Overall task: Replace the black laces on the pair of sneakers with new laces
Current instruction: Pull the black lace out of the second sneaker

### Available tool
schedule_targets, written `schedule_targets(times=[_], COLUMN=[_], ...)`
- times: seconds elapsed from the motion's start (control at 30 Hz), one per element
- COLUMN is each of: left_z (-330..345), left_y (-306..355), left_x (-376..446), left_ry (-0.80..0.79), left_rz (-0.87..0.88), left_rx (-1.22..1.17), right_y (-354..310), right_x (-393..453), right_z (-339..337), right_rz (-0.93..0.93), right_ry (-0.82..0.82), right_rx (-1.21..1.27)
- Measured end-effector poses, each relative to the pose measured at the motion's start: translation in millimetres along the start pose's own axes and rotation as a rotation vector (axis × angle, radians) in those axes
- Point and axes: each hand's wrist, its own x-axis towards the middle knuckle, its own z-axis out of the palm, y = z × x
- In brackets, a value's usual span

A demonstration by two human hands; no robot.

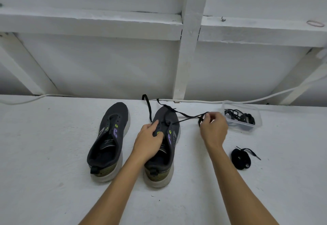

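Two dark grey sneakers with pale soles stand side by side on the white surface, toes pointing away from me. The left sneaker (108,140) has no lace in its eyelets. My left hand (150,139) grips the tongue area of the right sneaker (163,147). A black lace (187,116) runs from that shoe's eyelets out to the right, where my right hand (213,129) pinches it. The lace's other end (148,107) trails up past the toe.
A clear plastic tub (254,118) holding black laces stands at the right, close to my right hand. A coiled black lace (241,158) lies on the surface nearer to me. A white cable (194,100) runs along the back edge under a white framed wall.
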Motion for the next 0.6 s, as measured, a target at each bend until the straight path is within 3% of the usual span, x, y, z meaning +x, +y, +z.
schedule_targets(times=[0.1, 0.23, 0.43, 0.5, 0.6], left_z=[0, 0, 0, 0, 0], left_y=[1, 1, 2, 0, -1], left_x=[0, 0, 0, -1, 0], left_ry=[0.000, 0.008, 0.008, 0.002, -0.009], left_rz=[-0.005, -0.010, -0.015, -0.013, -0.014], left_rx=[-0.003, 0.006, 0.015, 0.008, -0.002], right_y=[-1, -11, -28, -31, -31], right_x=[-18, -50, -50, -39, -12], right_z=[4, 21, 37, 32, 14], right_rz=[-0.021, 0.012, -0.015, 0.095, 0.287], right_ry=[-0.046, -0.323, -0.383, -0.315, -0.082], right_rx=[0.010, 0.118, 0.192, 0.332, 0.568])
